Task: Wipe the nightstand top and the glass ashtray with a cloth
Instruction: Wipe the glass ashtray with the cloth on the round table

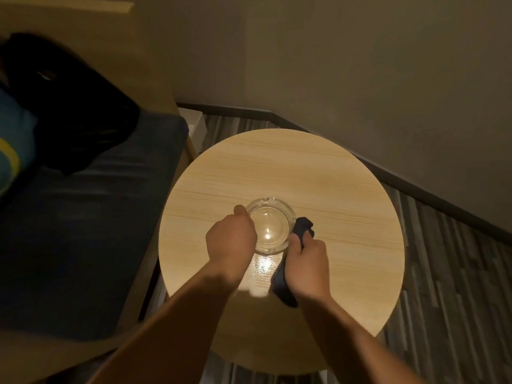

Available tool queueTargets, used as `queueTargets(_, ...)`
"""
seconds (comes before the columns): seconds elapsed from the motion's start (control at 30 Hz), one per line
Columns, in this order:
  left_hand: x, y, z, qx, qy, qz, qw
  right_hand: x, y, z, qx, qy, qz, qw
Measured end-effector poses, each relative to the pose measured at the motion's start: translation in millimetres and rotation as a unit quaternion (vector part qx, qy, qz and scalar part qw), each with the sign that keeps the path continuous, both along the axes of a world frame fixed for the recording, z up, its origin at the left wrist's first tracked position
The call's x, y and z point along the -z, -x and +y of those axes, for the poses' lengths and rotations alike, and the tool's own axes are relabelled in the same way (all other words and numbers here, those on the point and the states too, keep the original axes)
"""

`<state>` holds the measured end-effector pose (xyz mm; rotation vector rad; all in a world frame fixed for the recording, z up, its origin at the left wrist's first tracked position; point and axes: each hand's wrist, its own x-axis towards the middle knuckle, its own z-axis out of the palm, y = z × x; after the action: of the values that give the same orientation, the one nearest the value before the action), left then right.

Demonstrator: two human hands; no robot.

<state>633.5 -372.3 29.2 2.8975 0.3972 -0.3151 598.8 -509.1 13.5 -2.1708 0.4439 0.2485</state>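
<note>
A round light-wood nightstand top [318, 173] fills the middle of the view. On it, near its centre, stands a clear glass ashtray [273, 223]. My left hand [231, 241] grips the ashtray's left rim, thumb on the edge. My right hand [307, 263] is closed around a dark blue cloth [303, 225], whose upper end presses against the ashtray's right rim. The cloth's other end hangs below my right hand over the tabletop.
A dark blue seat cushion [83, 245] in a wooden frame lies to the left, with a black bag [74, 106] and a teal pillow [13, 145] on it. Beige walls stand behind and to the right. Striped carpet [448, 286] surrounds the nightstand.
</note>
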Motion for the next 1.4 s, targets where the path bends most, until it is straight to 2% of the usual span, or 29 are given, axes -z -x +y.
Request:
queueTargets(0.1, 0, 11, -4, -0.045, 0.029, 0.007, 0.999, 4, 2, 8, 0.041, -0.033, 0.020, 0.998)
queueTargets(0.2, -2, 22, -3, -0.047, 0.051, 0.004, 0.998, 1, -6, 0, 0.009, 0.005, 0.003, 1.000)
queueTargets(0.27, -5, 29, 3, -0.023, 0.054, 0.015, 0.998, -2, -15, -12, -0.051, 0.022, -0.029, 0.998)
queueTargets(0.37, -10, 27, 20, 0.059, 0.014, 0.021, 0.998, -5, -41, -32, -0.161, 0.062, -0.030, 0.984)
queueTargets(0.47, -12, 3, 32, 0.124, 0.007, -0.002, 0.992, -13, -69, -44, -0.268, 0.108, -0.027, 0.957)
queueTargets(0.6, -11, -27, 29, 0.217, 0.032, 0.017, 0.975, -26, -94, -49, -0.388, 0.136, -0.030, 0.911)
queueTargets(0.73, -3, -23, 18, 0.230, 0.000, -0.007, 0.973, -37, -107, -50, -0.447, 0.138, -0.014, 0.884)
queueTargets(0.9, 0, -16, 8, 0.196, -0.042, -0.026, 0.979, -32, -97, -45, -0.385, 0.106, -0.009, 0.917)
queueTargets(1.13, -2, -5, -2, 0.139, -0.044, -0.028, 0.989, -17, -50, -46, -0.178, 0.029, -0.015, 0.983)
queueTargets(1.3, -1, 13, -17, 0.062, -0.007, -0.016, 0.998, 7, -15, -30, -0.022, 0.026, -0.006, 0.999)
queueTargets(1.4, 0, 21, -20, -0.010, 0.020, -0.029, 0.999, 2, -2, -17, 0.023, 0.004, 0.019, 1.000)
